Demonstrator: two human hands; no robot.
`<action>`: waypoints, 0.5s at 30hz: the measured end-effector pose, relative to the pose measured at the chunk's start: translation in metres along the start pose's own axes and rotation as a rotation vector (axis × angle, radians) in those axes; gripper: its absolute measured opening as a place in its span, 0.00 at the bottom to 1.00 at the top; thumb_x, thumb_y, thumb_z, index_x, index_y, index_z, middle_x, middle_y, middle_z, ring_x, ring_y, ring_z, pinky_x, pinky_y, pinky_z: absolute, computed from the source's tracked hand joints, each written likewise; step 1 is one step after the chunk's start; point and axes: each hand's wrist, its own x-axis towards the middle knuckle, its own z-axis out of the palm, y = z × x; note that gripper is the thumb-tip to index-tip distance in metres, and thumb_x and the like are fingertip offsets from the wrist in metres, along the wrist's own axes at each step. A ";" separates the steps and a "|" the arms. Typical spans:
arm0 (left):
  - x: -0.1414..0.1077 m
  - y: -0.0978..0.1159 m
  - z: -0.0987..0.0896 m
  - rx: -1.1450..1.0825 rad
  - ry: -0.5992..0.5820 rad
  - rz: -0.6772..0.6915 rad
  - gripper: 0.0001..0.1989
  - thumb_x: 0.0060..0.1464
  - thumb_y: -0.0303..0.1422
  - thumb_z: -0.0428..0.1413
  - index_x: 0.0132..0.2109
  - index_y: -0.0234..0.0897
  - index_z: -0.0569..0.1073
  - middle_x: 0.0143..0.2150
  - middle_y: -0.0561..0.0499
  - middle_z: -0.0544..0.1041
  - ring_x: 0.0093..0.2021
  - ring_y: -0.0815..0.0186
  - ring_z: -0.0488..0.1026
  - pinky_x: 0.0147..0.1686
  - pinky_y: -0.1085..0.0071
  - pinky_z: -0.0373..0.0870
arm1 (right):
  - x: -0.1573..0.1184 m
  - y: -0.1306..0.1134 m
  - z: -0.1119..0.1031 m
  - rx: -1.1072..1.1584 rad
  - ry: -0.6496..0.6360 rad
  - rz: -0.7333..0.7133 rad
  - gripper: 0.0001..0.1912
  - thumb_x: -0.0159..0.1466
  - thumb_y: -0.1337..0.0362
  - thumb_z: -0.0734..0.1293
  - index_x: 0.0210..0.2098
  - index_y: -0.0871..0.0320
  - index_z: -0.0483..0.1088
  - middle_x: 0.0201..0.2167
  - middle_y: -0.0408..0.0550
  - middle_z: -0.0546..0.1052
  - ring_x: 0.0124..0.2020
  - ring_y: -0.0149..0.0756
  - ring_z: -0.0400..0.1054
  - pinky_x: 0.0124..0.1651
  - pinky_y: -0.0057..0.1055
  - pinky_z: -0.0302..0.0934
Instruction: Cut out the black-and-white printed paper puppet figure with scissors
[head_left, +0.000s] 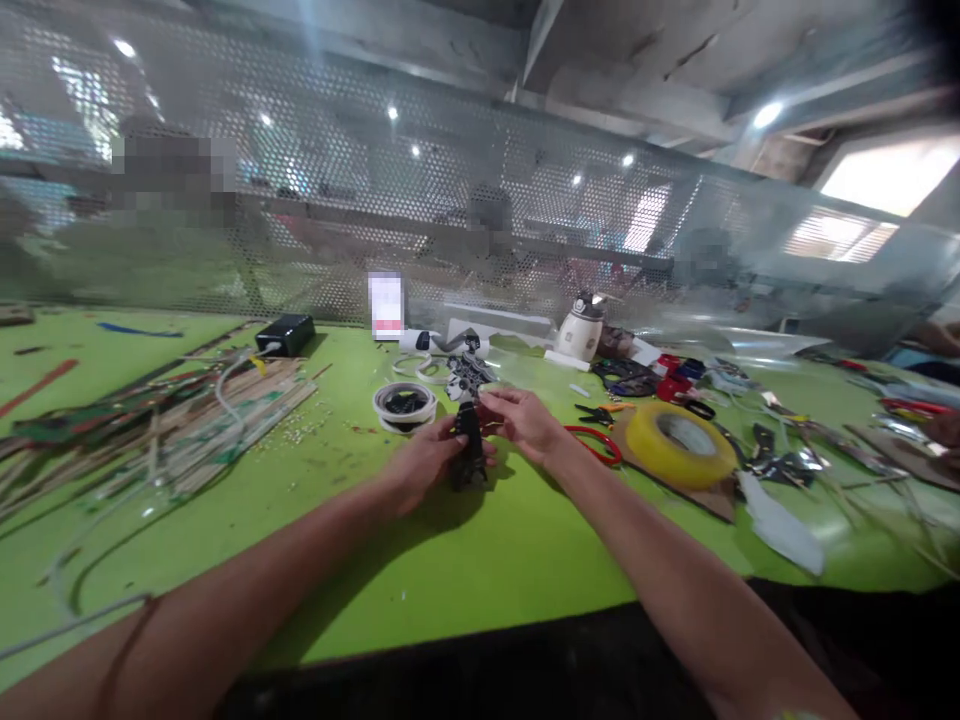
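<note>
Above the green tabletop, a small upright black-and-white figure stands between my hands. Its lower part is dark and its upper part has a black-and-white pattern; its exact kind is too blurred to tell. My left hand is closed around the dark lower part from the left. From the right, my right hand pinches at the figure's middle with thumb and fingers. Just behind my left hand sits a white round roll with dark pieces inside it.
Right of my hands lie a roll of yellow tape and red-handled scissors. A white bottle and a lit phone stand at the back. Sticks and strips, a black adapter and a cable cover the left. A perforated screen rises behind.
</note>
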 end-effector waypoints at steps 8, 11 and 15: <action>0.000 0.003 0.003 -0.018 0.057 0.080 0.16 0.54 0.21 0.56 0.48 0.38 0.76 0.41 0.50 0.80 0.40 0.63 0.78 0.36 0.73 0.74 | 0.004 0.025 0.019 -0.137 0.033 -0.118 0.06 0.53 0.61 0.71 0.30 0.55 0.74 0.28 0.41 0.75 0.30 0.33 0.66 0.38 0.31 0.62; -0.002 0.003 0.006 -0.017 0.052 0.084 0.17 0.53 0.22 0.56 0.50 0.39 0.75 0.42 0.51 0.79 0.39 0.64 0.78 0.34 0.75 0.74 | 0.006 0.025 0.021 -0.144 0.015 -0.172 0.06 0.53 0.61 0.71 0.30 0.56 0.75 0.30 0.42 0.77 0.36 0.35 0.68 0.45 0.33 0.62; -0.005 0.006 0.006 -0.007 0.005 0.053 0.26 0.48 0.21 0.58 0.55 0.42 0.70 0.43 0.51 0.79 0.36 0.61 0.79 0.31 0.71 0.75 | 0.004 0.022 0.021 -0.113 0.000 -0.165 0.11 0.54 0.57 0.70 0.33 0.56 0.75 0.29 0.41 0.77 0.30 0.32 0.68 0.36 0.28 0.63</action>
